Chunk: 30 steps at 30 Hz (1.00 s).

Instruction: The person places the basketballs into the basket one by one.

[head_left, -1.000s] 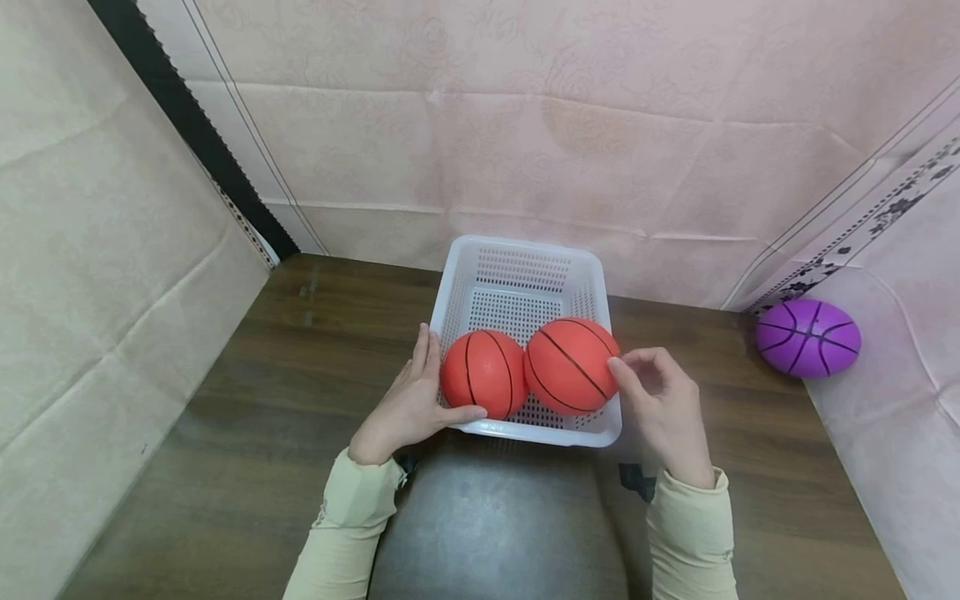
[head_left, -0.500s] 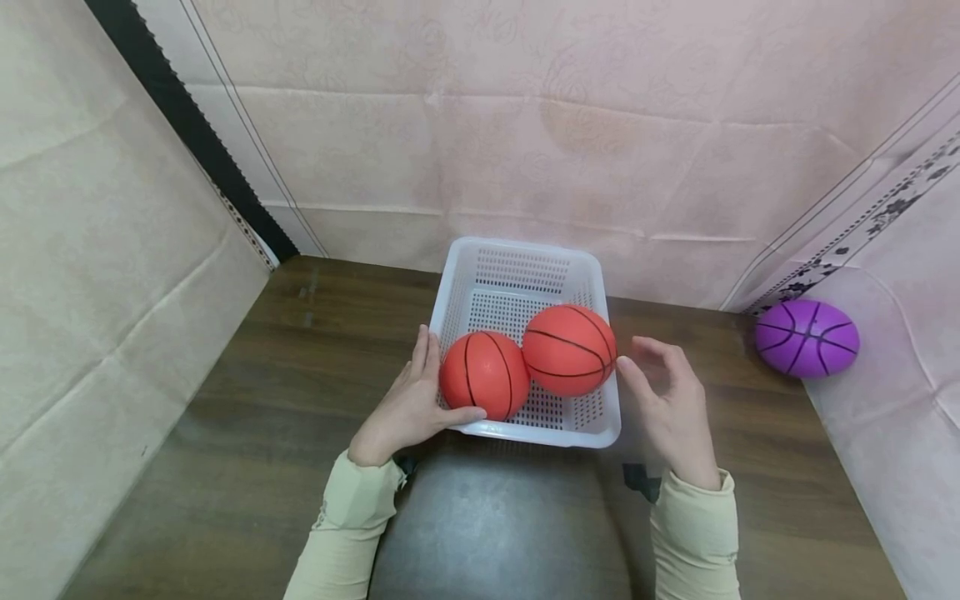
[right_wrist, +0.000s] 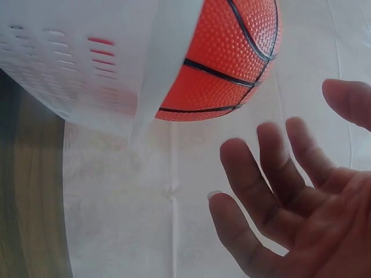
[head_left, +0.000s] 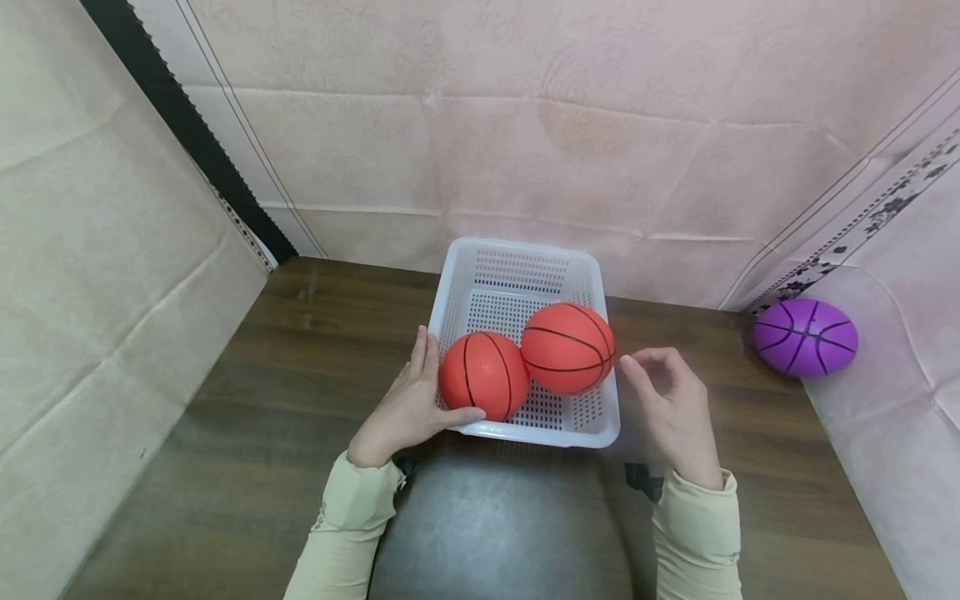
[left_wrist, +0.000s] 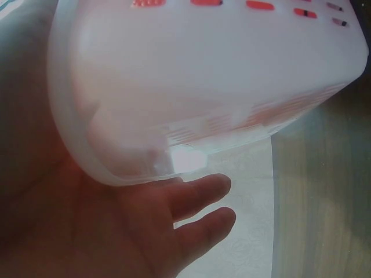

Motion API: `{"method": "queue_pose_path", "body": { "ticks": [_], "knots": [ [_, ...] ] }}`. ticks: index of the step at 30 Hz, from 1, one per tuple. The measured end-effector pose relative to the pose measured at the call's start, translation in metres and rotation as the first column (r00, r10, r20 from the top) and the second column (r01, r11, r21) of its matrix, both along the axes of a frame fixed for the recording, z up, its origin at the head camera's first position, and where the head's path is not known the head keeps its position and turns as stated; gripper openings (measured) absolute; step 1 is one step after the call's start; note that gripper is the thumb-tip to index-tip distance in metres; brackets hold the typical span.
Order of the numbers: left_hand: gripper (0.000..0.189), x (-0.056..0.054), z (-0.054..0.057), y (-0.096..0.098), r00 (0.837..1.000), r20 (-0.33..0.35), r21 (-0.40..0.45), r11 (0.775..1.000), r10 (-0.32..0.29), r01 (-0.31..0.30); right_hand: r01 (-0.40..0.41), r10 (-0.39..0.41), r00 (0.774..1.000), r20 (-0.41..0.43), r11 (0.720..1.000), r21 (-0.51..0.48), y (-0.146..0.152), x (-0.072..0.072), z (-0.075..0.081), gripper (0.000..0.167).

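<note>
A white perforated plastic basket [head_left: 526, 243] holds two red toy basketballs with black lines. The left ball [head_left: 483, 375] sits in the front left corner, and the right ball [head_left: 568, 348] lies against it, by the basket's right wall. My left hand [head_left: 401, 412] rests on the basket's front left corner, its straight fingers along the outside and its thumb over the front rim beside the left ball. Just right of the basket, my right hand [head_left: 675, 408] is held with loosely bent fingers and nothing in it. A gap shows between those fingers and the right ball [right_wrist: 226, 63] in the right wrist view.
A purple toy basketball [head_left: 806, 337] sits at the right edge of the dark wooden table [head_left: 322, 350]. Pale cloth hangings [head_left: 525, 150] stand behind and on both sides. A dark grey rounded surface [head_left: 498, 525] lies in front of the basket.
The right ball has turned and shifted slightly back in the basket. My right hand has let go of it and drawn off to the right. My left hand stays at the corner.
</note>
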<state>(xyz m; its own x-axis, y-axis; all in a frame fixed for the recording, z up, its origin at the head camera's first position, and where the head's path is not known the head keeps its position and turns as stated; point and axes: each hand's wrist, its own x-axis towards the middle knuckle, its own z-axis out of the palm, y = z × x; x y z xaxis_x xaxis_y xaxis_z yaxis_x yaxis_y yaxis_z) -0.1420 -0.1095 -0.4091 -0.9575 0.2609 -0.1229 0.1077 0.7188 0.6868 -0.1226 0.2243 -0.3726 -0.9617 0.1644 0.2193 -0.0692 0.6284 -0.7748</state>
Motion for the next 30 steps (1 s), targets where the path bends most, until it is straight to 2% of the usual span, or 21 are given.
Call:
{"method": "queue_pose_path", "body": {
  "ticks": [5, 8, 14, 17, 20, 25, 28, 30],
  "knots": [
    [0.130, 0.000, 0.001, 0.000, 1.000, 0.006, 0.007, 1.000, 0.003, -0.003, -0.028, 0.028, 1.000, -0.009, 0.999, 0.015, -0.002, -0.001, -0.001, 0.037],
    [0.130, 0.001, 0.002, -0.001, 1.000, 0.009, 0.008, 1.000, 0.006, -0.006, -0.016, 0.017, 1.000, -0.012, 1.000, 0.006, -0.001, -0.001, -0.001, 0.040],
    [0.130, 0.001, 0.001, 0.000, 1.000, 0.008, 0.013, 1.000, 0.009, -0.009, 0.050, -0.050, 0.998, -0.032, 0.999, -0.021, 0.010, 0.000, 0.002, 0.046],
    [0.131, 0.002, 0.000, 0.002, 1.000, 0.008, 0.014, 1.000, 0.002, -0.002, 0.110, -0.111, 0.990, -0.092, 0.994, -0.015, 0.022, -0.001, 0.005, 0.044],
    [0.131, 0.002, -0.002, 0.003, 1.000, 0.004, 0.013, 1.000, -0.001, 0.001, 0.191, -0.190, 0.966, -0.176, 0.981, -0.009, 0.039, -0.004, 0.008, 0.043],
    [0.130, 0.002, -0.002, 0.002, 1.000, 0.006, 0.027, 1.000, 0.003, -0.003, 0.347, -0.334, 0.898, -0.286, 0.938, -0.008, 0.080, -0.017, 0.019, 0.058],
    [0.130, 0.001, -0.002, 0.001, 1.000, 0.005, 0.029, 1.000, 0.003, -0.004, 0.434, -0.419, 0.865, -0.276, 0.901, -0.007, 0.107, -0.029, 0.023, 0.067],
    [0.130, 0.000, -0.001, 0.000, 1.000, 0.000, 0.027, 1.000, 0.001, -0.001, 0.469, -0.454, 0.853, -0.258, 0.883, -0.004, 0.123, -0.038, 0.024, 0.072]
  ]
}}
